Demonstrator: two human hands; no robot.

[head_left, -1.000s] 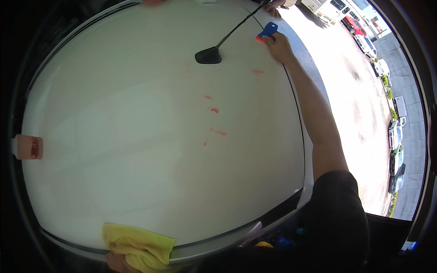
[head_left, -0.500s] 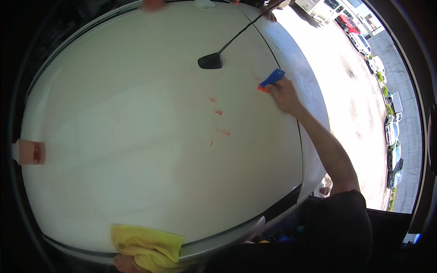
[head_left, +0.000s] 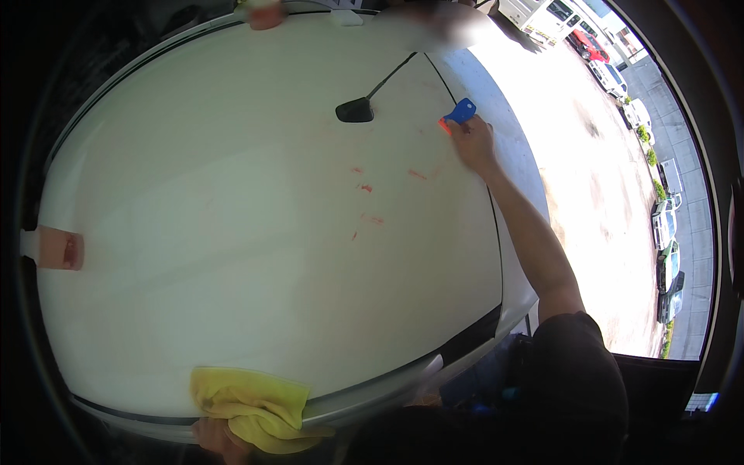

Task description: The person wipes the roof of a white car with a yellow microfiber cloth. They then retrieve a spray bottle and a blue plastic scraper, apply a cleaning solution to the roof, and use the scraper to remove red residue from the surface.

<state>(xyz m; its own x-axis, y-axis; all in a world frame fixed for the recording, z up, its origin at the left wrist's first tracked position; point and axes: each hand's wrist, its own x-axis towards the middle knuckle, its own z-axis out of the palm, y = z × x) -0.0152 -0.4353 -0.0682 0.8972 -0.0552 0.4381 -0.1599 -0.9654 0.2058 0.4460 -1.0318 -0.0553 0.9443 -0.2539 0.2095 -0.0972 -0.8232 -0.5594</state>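
My right hand [head_left: 474, 143] grips a small blue spreader [head_left: 463, 111] near the right edge of a white car roof [head_left: 232, 194]. Red paste [head_left: 444, 126] shows on the spreader's blade, at or just above the paint. Left of this hand lies a red smear [head_left: 417, 174], and several more red marks [head_left: 366, 188] dot the middle of the roof. At the near edge, my left hand [head_left: 219, 438] is closed on a yellow cloth [head_left: 252, 399] that drapes over the roof's rim; its fingertips are partly hidden.
A black antenna [head_left: 356, 110] rises from the far part of the roof. A reddish cup [head_left: 62, 248] stands at the left edge, another reddish container [head_left: 266, 15] at the far edge beside a white block [head_left: 347, 18]. A blurred shape hides the far right corner. Parked cars [head_left: 665, 225] line the yard outside.
My right hand has moved farther away with the spreader, and a red smear is now exposed left of it. A blurred shape has come in at the far right. My left hand stays by the cloth.
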